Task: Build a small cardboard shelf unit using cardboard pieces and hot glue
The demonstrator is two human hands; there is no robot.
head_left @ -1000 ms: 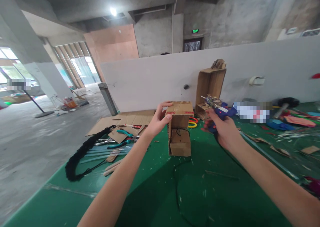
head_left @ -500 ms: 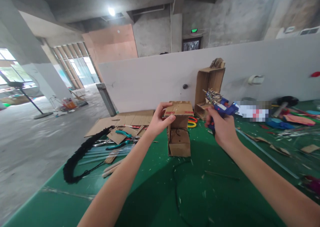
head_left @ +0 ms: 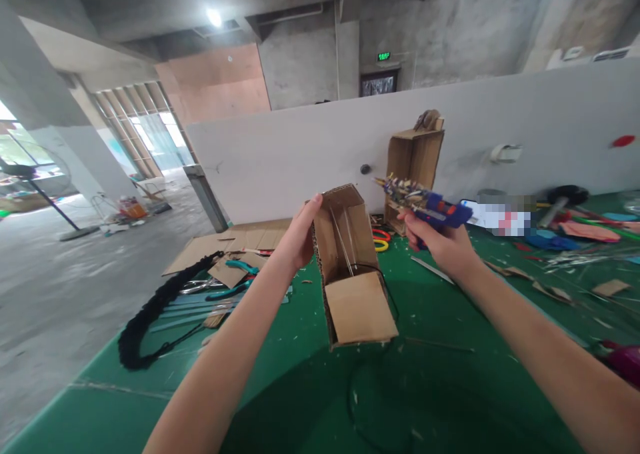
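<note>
Green table point(head_left: 285, 381). Cardboard box point(head_left: 357, 307), over it, just tipped from upright, left hand point(head_left: 303, 237) gripping its side; interior presumably easier to reach. Blue glue gun point(head_left: 435, 209), clasped in right hand's point(head_left: 443, 244) grip, nozzle near box. Thin strands point(head_left: 344, 244), inside box.

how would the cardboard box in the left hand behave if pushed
The cardboard box is probably light for its size, being hollow corrugated board. It should feel fairly stiff, though its open upper front may let it flex. Being tall and narrow, it could tip if stood upright and pushed.
</note>
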